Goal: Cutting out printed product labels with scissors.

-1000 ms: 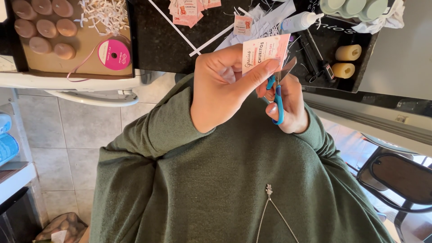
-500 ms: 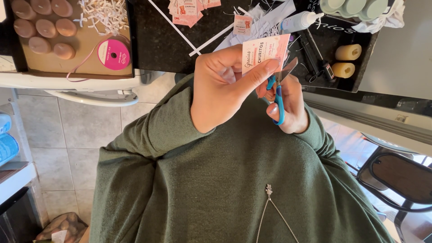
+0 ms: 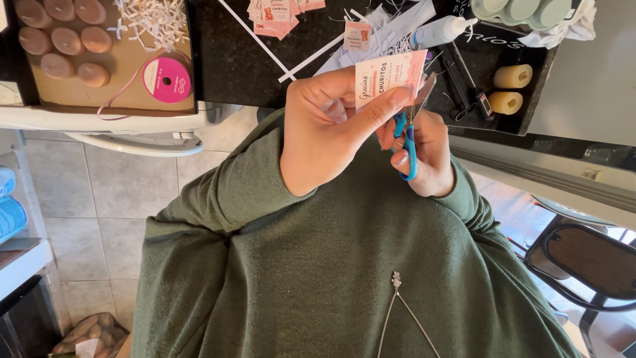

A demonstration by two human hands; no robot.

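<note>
My left hand (image 3: 331, 129) pinches a small pink and white printed paper label (image 3: 391, 76) between thumb and fingers, held up in front of my green sweater. My right hand (image 3: 427, 156) grips blue-handled scissors (image 3: 409, 136), whose blades reach up along the label's right edge. Both hands meet just below the edge of the black counter (image 3: 245, 59). More cut labels (image 3: 278, 10) and white paper strips (image 3: 311, 56) lie on the counter beyond.
A cardboard tray (image 3: 112, 93) holds round brown pieces, shredded paper and a pink ribbon spool (image 3: 167, 79). A glue bottle (image 3: 440, 30), two pale candles (image 3: 511, 89) and a green mould (image 3: 517, 10) sit at right. A chair (image 3: 583, 258) stands at lower right.
</note>
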